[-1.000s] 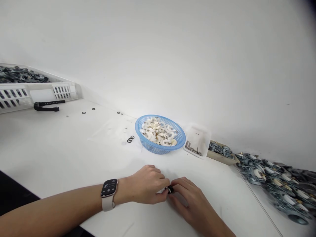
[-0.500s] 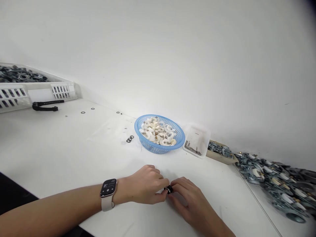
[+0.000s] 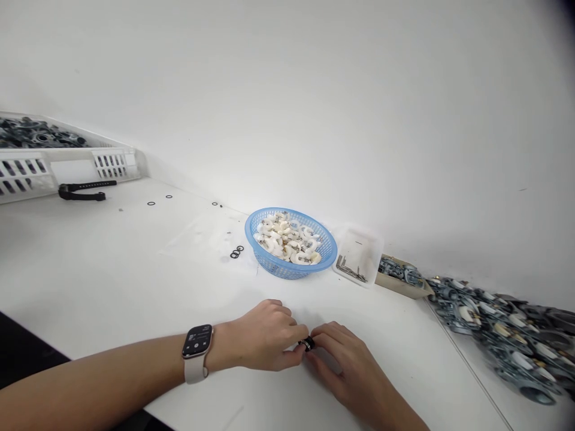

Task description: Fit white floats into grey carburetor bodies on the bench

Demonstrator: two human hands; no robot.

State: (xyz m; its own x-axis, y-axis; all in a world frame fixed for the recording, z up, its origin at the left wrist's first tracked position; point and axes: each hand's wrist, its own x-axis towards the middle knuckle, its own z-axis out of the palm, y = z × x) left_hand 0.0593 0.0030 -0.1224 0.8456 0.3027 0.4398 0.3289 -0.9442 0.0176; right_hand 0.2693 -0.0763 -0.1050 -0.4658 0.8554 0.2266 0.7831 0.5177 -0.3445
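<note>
Between my two hands is a small black ring-shaped part [image 3: 308, 343] with a bright metallic band; fingers cover much of it. My left hand [image 3: 273, 338], with a smartwatch [image 3: 197, 342] on its wrist, pinches the part from the left. From the right, the fingertips of my right hand [image 3: 344, 362] close on the same part. Both hands are low over the white table [image 3: 215, 293]. Beyond them stands a blue mesh basket [image 3: 287, 272] full of white curved plastic pieces [image 3: 287, 239] with small metal bits.
Black O-rings [image 3: 236, 253] lie left of the basket. To its right are a clear tray [image 3: 380, 254] with metal pins and a beige box [image 3: 404, 289] of metal parts. Carburetor-like metal bodies [image 3: 503, 335] pile up at right. A white crate [image 3: 72, 173] and black watch [image 3: 83, 193] sit far left.
</note>
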